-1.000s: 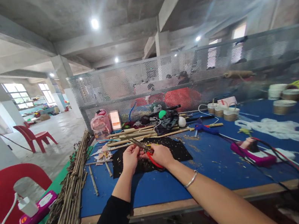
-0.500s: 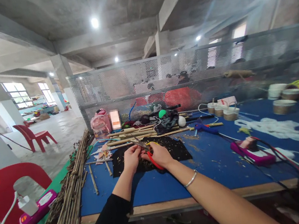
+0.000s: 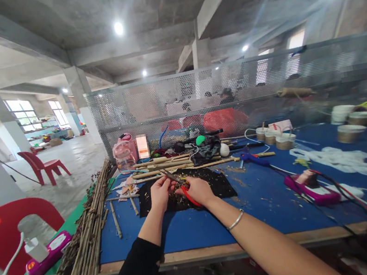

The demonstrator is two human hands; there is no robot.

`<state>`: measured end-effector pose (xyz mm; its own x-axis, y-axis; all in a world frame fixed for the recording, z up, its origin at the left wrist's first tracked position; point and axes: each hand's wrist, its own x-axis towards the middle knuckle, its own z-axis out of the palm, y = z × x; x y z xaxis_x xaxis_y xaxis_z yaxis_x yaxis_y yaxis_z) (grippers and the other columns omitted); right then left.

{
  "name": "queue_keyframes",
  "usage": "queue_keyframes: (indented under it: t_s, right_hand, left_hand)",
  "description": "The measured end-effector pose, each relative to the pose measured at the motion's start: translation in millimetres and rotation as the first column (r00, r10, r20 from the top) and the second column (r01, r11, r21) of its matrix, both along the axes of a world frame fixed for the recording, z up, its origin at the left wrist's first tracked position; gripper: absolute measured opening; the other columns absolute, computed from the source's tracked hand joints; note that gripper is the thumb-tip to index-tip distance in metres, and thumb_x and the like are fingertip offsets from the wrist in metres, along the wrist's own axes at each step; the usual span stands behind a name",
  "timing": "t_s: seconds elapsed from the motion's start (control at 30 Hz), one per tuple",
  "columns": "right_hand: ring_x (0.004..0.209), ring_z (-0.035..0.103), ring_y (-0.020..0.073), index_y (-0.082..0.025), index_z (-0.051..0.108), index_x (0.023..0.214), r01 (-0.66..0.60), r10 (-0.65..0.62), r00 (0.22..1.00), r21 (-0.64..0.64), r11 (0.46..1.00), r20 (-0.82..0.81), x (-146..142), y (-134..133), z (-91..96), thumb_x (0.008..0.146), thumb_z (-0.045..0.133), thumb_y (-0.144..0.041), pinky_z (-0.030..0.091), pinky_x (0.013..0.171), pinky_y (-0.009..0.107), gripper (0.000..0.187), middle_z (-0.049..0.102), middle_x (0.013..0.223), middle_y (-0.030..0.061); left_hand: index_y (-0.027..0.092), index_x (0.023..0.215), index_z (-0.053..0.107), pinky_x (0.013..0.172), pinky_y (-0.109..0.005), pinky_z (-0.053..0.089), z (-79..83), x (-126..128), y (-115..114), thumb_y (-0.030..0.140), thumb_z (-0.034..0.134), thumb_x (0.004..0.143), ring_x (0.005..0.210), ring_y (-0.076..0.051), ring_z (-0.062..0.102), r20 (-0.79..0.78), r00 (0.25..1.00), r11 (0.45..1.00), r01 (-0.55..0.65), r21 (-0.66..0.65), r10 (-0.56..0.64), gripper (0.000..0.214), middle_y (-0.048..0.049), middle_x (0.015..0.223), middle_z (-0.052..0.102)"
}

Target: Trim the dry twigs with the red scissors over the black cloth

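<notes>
My right hand [image 3: 199, 191] is closed around a pair of scissors [image 3: 191, 197] with red and yellow handles. Their metal blades point up and to the left, just beyond the fingertips of my left hand [image 3: 160, 196]. That hand is closed in a pinch close to the blades; whatever lies between its fingers is too small to make out. Both hands are over a black cloth [image 3: 221, 186] strewn with small pale clippings. Behind the cloth, several long bamboo-like sticks [image 3: 188, 167] lie crosswise on the blue tabletop [image 3: 192, 232].
A bundle of dry stalks [image 3: 85, 247] leans along the left edge. Short stick pieces [image 3: 115, 219] lie beside the cloth. To the right are a blue glue gun [image 3: 253, 158], a purple power strip [image 3: 312, 191] with cables, white strips [image 3: 335, 161] and several cups [image 3: 351, 132]. Perforated metal panels [image 3: 149, 101] stand behind.
The scissors' handles have come closer together in my right hand, and less of the yellow one shows. My left hand keeps its pinch in nearly the same spot. The view has shifted slightly.
</notes>
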<state>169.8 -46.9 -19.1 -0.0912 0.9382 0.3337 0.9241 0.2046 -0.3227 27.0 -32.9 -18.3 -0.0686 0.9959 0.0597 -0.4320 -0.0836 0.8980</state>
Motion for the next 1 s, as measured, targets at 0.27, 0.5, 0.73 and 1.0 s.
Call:
queue_keyframes:
  t_s: [0.27, 0.5, 0.73, 1.0]
  right_hand:
    - [0.081, 0.060, 0.0214, -0.019, 0.053, 0.086, -0.055, 0.054, 0.998, 0.106, 0.993, 0.010, 0.2, 3.5, -5.8, 0.070, 0.049, -0.065, 0.038, 0.064, 0.027, 0.049, 0.063, 0.085, 0.0065]
    - [0.076, 0.060, 0.0183, -0.019, 0.053, 0.086, -0.066, 0.067, 0.996, 0.021, 0.998, -0.055, -0.6, 1.2, -5.3, 0.074, 0.050, -0.061, 0.036, 0.062, 0.025, 0.044, 0.063, 0.080, 0.0045]
    - [0.076, 0.062, 0.0189, -0.020, 0.057, 0.083, -0.044, 0.043, 0.997, -0.011, 0.999, -0.062, 0.6, -0.4, 0.5, 0.072, 0.052, -0.061, 0.037, 0.061, 0.024, 0.043, 0.065, 0.079, 0.0046]
    - [0.077, 0.063, 0.0204, -0.020, 0.058, 0.082, -0.014, 0.012, 0.999, -0.035, 0.999, -0.033, 2.0, 2.4, -0.3, 0.072, 0.050, -0.062, 0.039, 0.062, 0.025, 0.044, 0.066, 0.080, 0.0063]
  left_hand:
    - [0.011, 0.074, 0.066, 0.044, -0.015, 0.037, -6.3, -0.4, 1.5, 0.020, 0.070, 0.055, 0.051, -0.009, 0.056, -0.160, 0.984, 0.997, -0.070, 0.034, 0.074, 0.022, -0.0029, 0.063, 0.065]
    - [0.010, 0.073, 0.069, 0.051, -0.018, 0.042, -4.7, -1.3, 0.9, 0.022, 0.072, 0.054, 0.052, -0.008, 0.055, -0.184, 0.976, 0.991, -0.099, 0.092, 0.115, 0.023, -0.0041, 0.065, 0.067]
    - [0.010, 0.078, 0.069, 0.052, -0.019, 0.044, -5.8, -1.1, 2.8, 0.026, 0.075, 0.054, 0.054, -0.009, 0.056, -0.102, 0.992, 0.996, -0.065, 0.067, 0.072, 0.029, -0.0038, 0.064, 0.066]
    - [0.012, 0.083, 0.069, 0.059, -0.020, 0.048, -3.4, 0.1, 1.7, 0.016, 0.074, 0.055, 0.060, -0.009, 0.059, -0.025, 0.998, 0.999, -0.051, -0.015, 0.050, 0.029, -0.0037, 0.072, 0.068]
